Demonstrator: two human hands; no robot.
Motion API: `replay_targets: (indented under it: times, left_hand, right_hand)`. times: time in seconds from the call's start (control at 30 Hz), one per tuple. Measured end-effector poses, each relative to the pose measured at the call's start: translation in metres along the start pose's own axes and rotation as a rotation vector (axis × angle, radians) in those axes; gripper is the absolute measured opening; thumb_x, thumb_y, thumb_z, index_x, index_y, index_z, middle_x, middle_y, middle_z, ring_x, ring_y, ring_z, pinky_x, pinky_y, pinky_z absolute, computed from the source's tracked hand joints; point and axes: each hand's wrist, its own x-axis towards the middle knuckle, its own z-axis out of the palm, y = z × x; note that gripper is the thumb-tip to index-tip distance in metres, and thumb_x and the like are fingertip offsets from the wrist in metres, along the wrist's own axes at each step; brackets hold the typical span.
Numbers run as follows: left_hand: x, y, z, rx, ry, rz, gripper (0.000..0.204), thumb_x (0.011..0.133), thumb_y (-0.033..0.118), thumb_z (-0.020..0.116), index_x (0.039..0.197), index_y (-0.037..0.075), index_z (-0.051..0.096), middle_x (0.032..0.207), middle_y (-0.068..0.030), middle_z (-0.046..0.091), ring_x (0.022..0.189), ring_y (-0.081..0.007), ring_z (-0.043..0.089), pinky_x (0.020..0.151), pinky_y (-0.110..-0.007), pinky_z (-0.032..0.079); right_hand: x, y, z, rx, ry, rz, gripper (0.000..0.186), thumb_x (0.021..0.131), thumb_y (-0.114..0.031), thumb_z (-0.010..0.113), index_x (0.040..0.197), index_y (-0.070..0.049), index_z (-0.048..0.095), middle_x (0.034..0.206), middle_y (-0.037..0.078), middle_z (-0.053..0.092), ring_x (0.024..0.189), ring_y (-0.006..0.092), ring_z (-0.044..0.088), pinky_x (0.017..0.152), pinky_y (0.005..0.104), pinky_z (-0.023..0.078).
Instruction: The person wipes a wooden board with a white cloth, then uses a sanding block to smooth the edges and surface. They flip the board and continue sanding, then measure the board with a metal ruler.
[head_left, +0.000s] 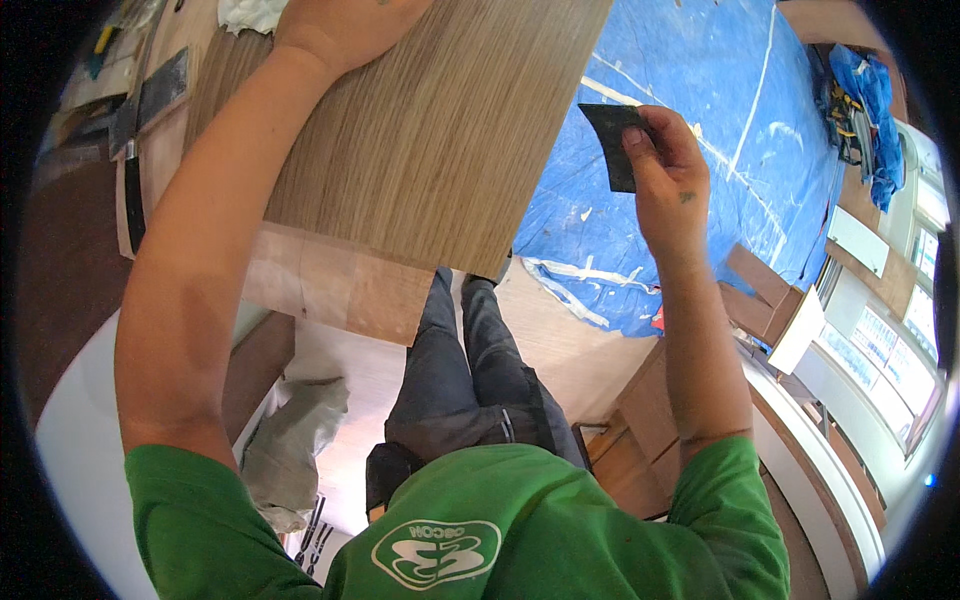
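Apparently handling dark sheet, right hand is pinching, likely needing firmness; leftward, left hand is overlying panel, grip unclear.

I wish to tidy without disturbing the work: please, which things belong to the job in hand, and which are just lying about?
Seemingly in use:
thin dark sheet, pinched in the right hand
wood-grain panel, below the left hand

Apparently just lying about:
crumpled grey material, lower left
brown boards, right
blue bundle, upper right

The board has a matt wood-grain surface; the blue sheet is wrinkled plastic, slightly glossy; the dark piece — perhaps abrasive paper — is matt.
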Motion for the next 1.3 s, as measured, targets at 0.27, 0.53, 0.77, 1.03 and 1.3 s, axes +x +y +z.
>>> replay_targets:
  times: [0.27,0.53,0.77,1.03,1.3]
  left_hand:
    - [0.0,0.0,-0.002,-0.004,-0.022,0.005,0.063,0.102,0.049,0.055,0.141,0.0,0.054,0.152,-0.0272,0.049,0.145,-0.0424,0.041,0.123,-0.051,0.028]
    - [0.0,0.001,-0.004,-0.008,0.003,0.016,0.062,0.1,0.046,0.058,0.141,0.0,0.053,0.15,-0.0277,0.05,0.143,-0.0427,0.043,0.122,-0.052,0.03]
    - [0.001,-0.001,-0.004,-0.024,0.012,0.032,0.061,0.099,0.044,0.061,0.141,0.0,0.054,0.151,-0.0266,0.05,0.143,-0.0425,0.043,0.123,-0.051,0.029]
    - [0.001,0.002,-0.005,-0.033,0.025,0.033,0.059,0.096,0.038,0.066,0.139,0.0,0.054,0.15,-0.0261,0.051,0.142,-0.0427,0.044,0.122,-0.051,0.031]
    - [0.0,0.004,-0.008,-0.03,0.01,0.031,0.058,0.096,0.036,0.067,0.14,0.0,0.054,0.151,-0.0254,0.05,0.143,-0.0418,0.044,0.123,-0.051,0.03]
  right_hand:
    - [0.024,-0.01,-0.015,0.036,-0.079,0.055,0.024,0.099,-0.01,0.069,0.121,-0.001,0.065,0.103,0.003,0.07,0.09,0.0093,0.063,0.078,0.0245,0.053]
    - [0.063,-0.022,-0.02,0.181,-0.221,0.142,0.026,0.104,-0.02,0.065,0.125,-0.005,0.06,0.103,0.002,0.068,0.09,0.0086,0.063,0.082,0.0252,0.051]
    - [0.074,-0.024,0.002,-0.143,-0.275,0.032,0.032,0.099,-0.012,0.069,0.13,-0.006,0.062,0.095,0.004,0.068,0.088,0.0106,0.063,0.074,0.0275,0.052]
    - [0.058,-0.011,0.012,-0.586,-0.219,-0.512,0.042,0.096,-0.001,0.065,0.135,-0.015,0.066,0.129,0.018,0.062,0.094,0.0283,0.071,0.082,0.0364,0.06]
    - [0.035,-0.027,0.016,-0.672,-0.285,-0.546,0.054,0.091,-0.004,0.069,0.144,-0.009,0.06,0.152,0.016,0.052,0.117,0.0347,0.064,0.099,0.0422,0.055]
